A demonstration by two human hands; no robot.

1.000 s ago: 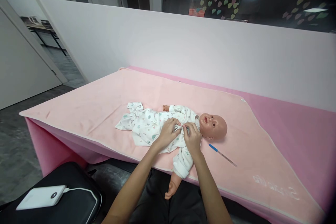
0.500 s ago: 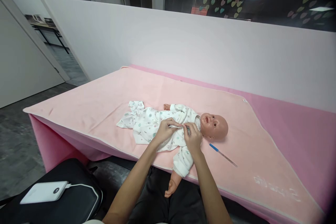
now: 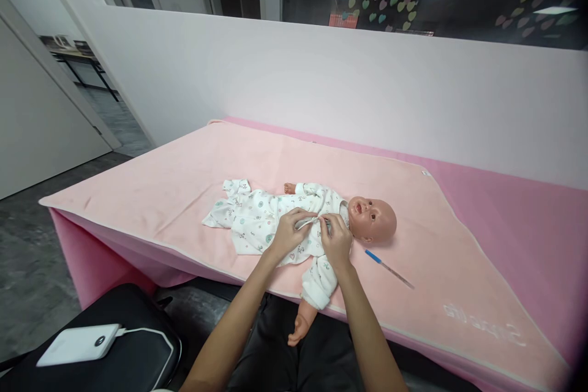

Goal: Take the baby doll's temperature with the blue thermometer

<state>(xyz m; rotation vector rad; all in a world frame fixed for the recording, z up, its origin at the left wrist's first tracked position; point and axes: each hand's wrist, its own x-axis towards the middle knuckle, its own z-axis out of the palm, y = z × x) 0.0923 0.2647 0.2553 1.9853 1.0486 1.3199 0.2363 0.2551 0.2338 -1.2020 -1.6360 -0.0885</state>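
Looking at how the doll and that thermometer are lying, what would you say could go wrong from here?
The doll lies near the table's front edge, and its near arm already hangs over; a tug from the left hand or right hand pinching the romper could slide it off. The thermometer lies loose on the pink blanket beside the right forearm, so a sweep might knock it away.

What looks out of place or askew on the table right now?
The doll lies close to the near edge, and its near arm hangs off the blanket. A thermometer lies loose beside its head. Both hands pinch the romper's chest.
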